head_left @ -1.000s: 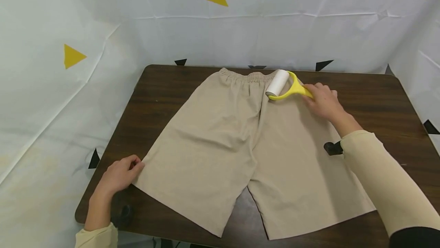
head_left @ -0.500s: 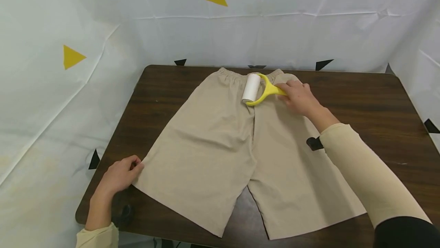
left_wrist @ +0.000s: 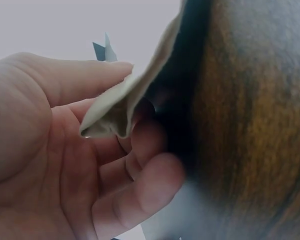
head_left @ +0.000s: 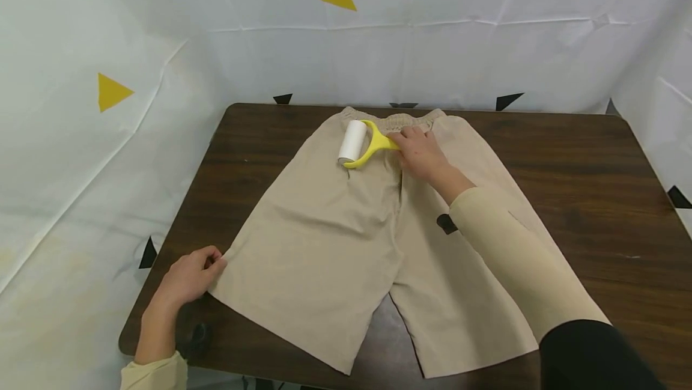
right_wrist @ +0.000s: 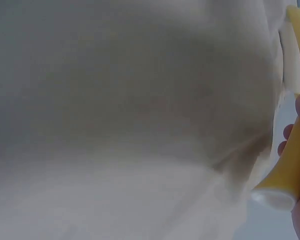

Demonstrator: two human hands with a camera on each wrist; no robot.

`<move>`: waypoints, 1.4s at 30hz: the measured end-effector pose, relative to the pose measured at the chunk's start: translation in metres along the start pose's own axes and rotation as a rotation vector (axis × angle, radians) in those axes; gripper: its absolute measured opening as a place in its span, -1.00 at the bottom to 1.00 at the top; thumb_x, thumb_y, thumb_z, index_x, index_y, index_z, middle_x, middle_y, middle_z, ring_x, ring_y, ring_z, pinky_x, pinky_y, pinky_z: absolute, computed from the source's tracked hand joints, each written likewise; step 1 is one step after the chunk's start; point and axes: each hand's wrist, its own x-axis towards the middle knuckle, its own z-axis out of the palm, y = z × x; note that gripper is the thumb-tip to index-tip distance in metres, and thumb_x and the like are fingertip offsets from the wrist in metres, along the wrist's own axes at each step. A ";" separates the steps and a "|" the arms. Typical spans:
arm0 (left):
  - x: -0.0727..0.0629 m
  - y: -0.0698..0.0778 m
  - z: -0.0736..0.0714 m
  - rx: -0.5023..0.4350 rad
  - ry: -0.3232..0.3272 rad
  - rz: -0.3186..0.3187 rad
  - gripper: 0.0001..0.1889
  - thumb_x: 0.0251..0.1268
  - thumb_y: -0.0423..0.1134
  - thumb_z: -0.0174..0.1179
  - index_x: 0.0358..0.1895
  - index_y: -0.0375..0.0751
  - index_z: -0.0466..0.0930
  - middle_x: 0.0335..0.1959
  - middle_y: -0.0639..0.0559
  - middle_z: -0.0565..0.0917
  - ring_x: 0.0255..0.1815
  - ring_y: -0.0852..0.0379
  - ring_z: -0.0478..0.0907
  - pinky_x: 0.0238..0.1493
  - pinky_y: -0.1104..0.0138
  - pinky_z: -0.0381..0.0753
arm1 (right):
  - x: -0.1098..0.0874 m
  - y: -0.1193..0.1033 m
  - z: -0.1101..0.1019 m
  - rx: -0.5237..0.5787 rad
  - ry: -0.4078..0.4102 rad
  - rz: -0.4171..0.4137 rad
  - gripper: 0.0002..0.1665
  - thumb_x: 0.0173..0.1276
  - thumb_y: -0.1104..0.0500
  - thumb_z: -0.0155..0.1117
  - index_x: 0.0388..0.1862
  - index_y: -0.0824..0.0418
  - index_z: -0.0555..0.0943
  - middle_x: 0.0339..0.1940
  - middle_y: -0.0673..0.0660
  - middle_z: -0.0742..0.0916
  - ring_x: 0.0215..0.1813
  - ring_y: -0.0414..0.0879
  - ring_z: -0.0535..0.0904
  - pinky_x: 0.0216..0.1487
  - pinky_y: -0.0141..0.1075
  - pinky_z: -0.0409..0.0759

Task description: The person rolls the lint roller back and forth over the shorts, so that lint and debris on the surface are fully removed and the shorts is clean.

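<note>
Beige shorts (head_left: pixel 308 246) lie spread on a dark wooden table, elastic waistband at the far side. My right hand (head_left: pixel 423 152) grips the yellow handle of a lint roller (head_left: pixel 352 140), whose white roll rests on the shorts' upper left, just below the waistband. In the right wrist view the lint roller's handle (right_wrist: pixel 290 172) shows at the right edge, with fingers wrapped round it. At the lower left corner of the shorts my left hand (head_left: pixel 189 276) pinches the leg hem; the left wrist view shows the hem (left_wrist: pixel 112 110) between thumb and fingers.
The brown table (head_left: pixel 584 198) has rounded corners, and its front edge runs just below the shorts' legs. White sheeting (head_left: pixel 411 65) with yellow and black triangle markers surrounds the back and sides.
My right hand has moved the lint roller leftward along the waistband, from the shorts' right side to the upper left. My left hand has stayed at the hem.
</note>
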 end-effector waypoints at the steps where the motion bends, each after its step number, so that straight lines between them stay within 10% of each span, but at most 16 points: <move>1: 0.000 0.000 0.000 -0.003 -0.001 -0.001 -0.75 0.49 -0.08 0.05 -0.16 -0.22 0.54 -0.45 0.02 0.49 -0.49 0.08 0.38 -0.50 0.21 0.34 | 0.003 -0.004 0.002 -0.004 -0.005 -0.002 -0.56 0.48 0.21 0.12 0.31 0.18 0.43 -0.01 0.26 0.53 0.05 0.21 0.40 -0.03 0.07 0.30; 20: -0.001 -0.004 0.000 -0.043 -0.009 -0.029 -0.73 0.49 -0.07 0.05 -0.16 -0.25 0.53 -0.49 0.00 0.47 -0.55 0.08 0.40 -0.54 0.21 0.37 | 0.030 -0.072 0.022 0.000 -0.044 0.018 -0.49 0.52 0.06 0.05 0.38 0.16 0.36 0.08 0.17 0.49 0.13 0.11 0.34 0.10 0.00 0.24; 42: 0.000 0.001 0.001 -0.055 -0.001 -0.030 -0.77 0.47 -0.12 0.07 -0.18 -0.25 0.54 -0.50 -0.01 0.46 -0.54 0.07 0.40 -0.52 0.22 0.37 | -0.048 0.014 -0.018 0.089 -0.039 -0.028 -0.57 0.39 0.27 0.21 0.23 0.22 0.54 -0.14 0.20 0.56 -0.09 0.13 0.45 -0.06 0.04 0.28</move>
